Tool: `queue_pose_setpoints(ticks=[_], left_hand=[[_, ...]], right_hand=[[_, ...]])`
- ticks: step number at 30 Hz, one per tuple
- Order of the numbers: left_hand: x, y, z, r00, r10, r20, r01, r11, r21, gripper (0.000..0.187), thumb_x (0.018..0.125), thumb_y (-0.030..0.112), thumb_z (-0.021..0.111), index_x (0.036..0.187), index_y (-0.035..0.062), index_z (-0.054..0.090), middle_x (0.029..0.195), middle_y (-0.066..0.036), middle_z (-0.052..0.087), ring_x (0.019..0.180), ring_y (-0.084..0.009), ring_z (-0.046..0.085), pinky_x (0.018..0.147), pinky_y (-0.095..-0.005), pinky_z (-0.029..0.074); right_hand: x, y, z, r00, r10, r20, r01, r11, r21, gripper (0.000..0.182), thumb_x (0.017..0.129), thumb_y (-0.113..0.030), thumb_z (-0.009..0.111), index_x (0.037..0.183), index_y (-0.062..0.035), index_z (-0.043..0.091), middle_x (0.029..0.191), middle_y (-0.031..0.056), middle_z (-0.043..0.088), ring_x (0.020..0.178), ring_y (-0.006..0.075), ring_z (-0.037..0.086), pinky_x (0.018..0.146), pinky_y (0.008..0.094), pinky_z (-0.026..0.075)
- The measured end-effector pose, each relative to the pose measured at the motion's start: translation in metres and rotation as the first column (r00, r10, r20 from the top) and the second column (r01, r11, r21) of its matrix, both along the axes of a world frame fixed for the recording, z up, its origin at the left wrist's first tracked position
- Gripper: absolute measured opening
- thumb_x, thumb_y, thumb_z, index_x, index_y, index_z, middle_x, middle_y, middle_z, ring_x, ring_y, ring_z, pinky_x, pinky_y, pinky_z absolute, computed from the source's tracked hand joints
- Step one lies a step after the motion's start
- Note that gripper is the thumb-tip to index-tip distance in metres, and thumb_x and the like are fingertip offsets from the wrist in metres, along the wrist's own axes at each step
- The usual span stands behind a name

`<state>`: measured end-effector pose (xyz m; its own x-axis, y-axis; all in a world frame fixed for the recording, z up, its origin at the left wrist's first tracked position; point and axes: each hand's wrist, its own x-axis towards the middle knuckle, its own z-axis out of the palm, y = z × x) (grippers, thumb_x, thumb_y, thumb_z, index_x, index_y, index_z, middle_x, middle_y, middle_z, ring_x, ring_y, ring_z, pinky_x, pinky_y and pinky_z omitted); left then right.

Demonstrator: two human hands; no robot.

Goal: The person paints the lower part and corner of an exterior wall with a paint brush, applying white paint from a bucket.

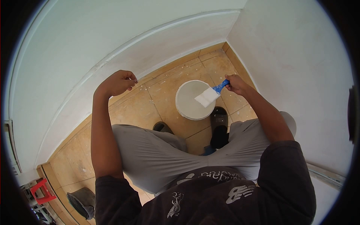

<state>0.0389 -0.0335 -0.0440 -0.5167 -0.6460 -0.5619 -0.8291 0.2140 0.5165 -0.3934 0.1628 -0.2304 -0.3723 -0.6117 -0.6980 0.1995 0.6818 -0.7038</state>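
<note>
My right hand (235, 84) is closed on the blue handle of a wide paintbrush (208, 96), whose white bristles point down and left over a round white bucket (180, 108). Pale, whitish paint fills the bucket, which stands on the tiled floor in front of my feet. Whether the bristles touch the paint I cannot tell. Near the wall on the left, my left hand (120, 82) hangs in the air with its fingers loosely curled and apart, holding nothing.
White walls (285, 48) meet in a corner ahead, with tan skirting tiles below. Paint spots dot the tan floor (165, 90). A dark bucket (83, 200) and a red plastic object (42, 191) are at the lower left. Dark sandals (219, 122) are on my feet.
</note>
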Motion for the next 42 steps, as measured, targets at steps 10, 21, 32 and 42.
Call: queue_pose_setpoints(ticks=[10,21,32,42], left_hand=[[0.003,-0.004,-0.005,1.0,-0.004,-0.017,0.004,1.0,-0.001,0.026,0.089,0.025,0.06,0.102,0.0033,0.068,0.086,-0.007,0.069,0.082,-0.0136,0.064,0.079,-0.0319,0.048],[0.001,-0.002,-0.006,1.0,0.007,-0.003,-0.007,1.0,-0.018,0.027,0.089,0.027,0.061,0.101,0.0035,0.068,0.085,-0.006,0.069,0.081,-0.0132,0.063,0.079,-0.0319,0.048],[0.0,-0.003,-0.006,1.0,-0.004,-0.004,0.004,1.0,-0.002,0.026,0.09,0.027,0.062,0.098,0.0028,0.067,0.085,-0.005,0.068,0.079,-0.0128,0.062,0.078,-0.0319,0.048],[0.0,-0.002,-0.006,1.0,0.011,-0.024,-0.011,1.0,0.009,0.025,0.087,0.023,0.061,0.099,0.0022,0.067,0.088,-0.007,0.068,0.081,-0.0134,0.063,0.077,-0.0311,0.048]], right_hand=[[-0.022,0.008,-0.016,0.995,0.032,-0.092,-0.027,0.998,0.05,0.031,0.101,-0.029,0.05,0.09,0.0,0.054,0.073,0.0078,0.056,0.059,0.0148,0.055,0.052,0.0279,0.049],[-0.018,0.017,-0.015,0.989,0.089,-0.115,-0.078,0.993,0.092,0.021,0.097,-0.014,0.049,0.091,0.0042,0.056,0.077,0.0147,0.063,0.061,0.0207,0.066,0.052,0.0306,0.056],[-0.017,0.019,-0.016,0.997,0.061,-0.055,-0.047,0.975,0.215,0.022,0.095,-0.013,0.046,0.093,0.0063,0.057,0.08,0.0153,0.064,0.06,0.0224,0.066,0.058,0.0332,0.059],[-0.019,0.025,-0.029,0.435,0.678,-0.593,-0.597,0.71,0.373,0.04,0.096,-0.035,0.053,0.094,0.0027,0.068,0.093,0.0196,0.069,0.092,0.0314,0.068,0.082,0.0431,0.053]])
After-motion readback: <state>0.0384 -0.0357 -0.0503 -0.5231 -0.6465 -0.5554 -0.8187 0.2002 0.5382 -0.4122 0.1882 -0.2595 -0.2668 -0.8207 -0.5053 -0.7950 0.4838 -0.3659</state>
